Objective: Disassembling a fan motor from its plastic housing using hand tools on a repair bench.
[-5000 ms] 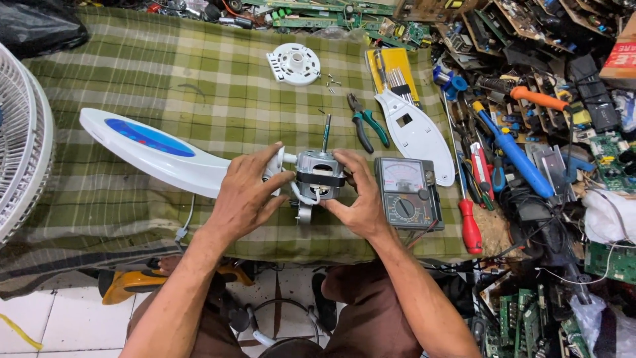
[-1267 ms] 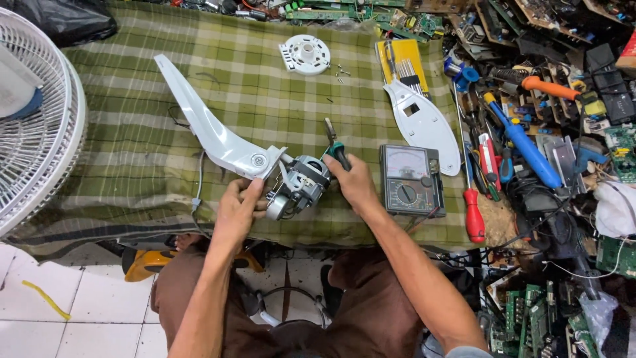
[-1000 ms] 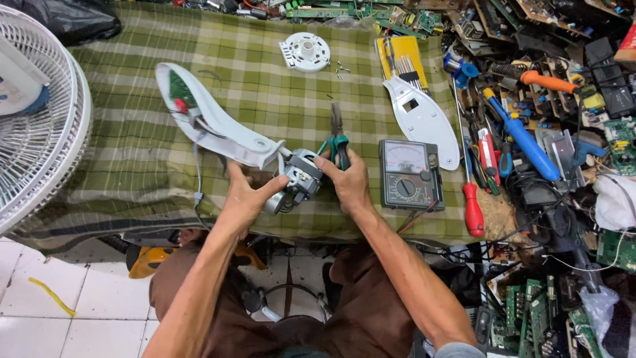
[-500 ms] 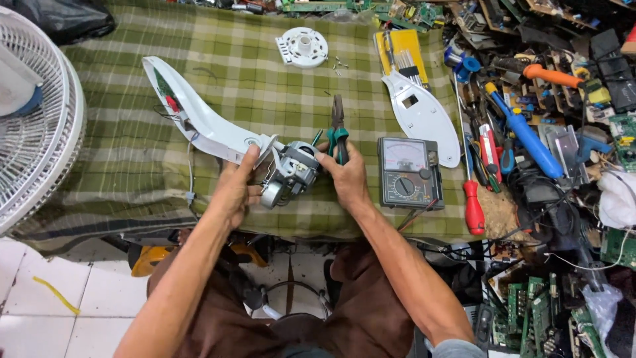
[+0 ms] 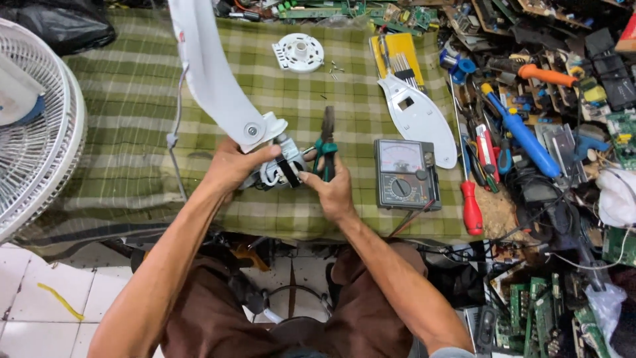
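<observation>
A person's left hand is wrapped around a small metal motor joined to a smooth, curved white plastic arm, over a green checked cloth. The right hand closes on green-handled pliers just beside the motor.

Open checked cloth left of the white fan arm; free passage there up to the fan guard at the far left edge. Narrow bare strip between pliers and multimeter. Upper middle partly taken by round white cover and loose screws. Right side blocked: white oval plate, red screwdriver, blue tool, dense heap of circuit boards.
</observation>
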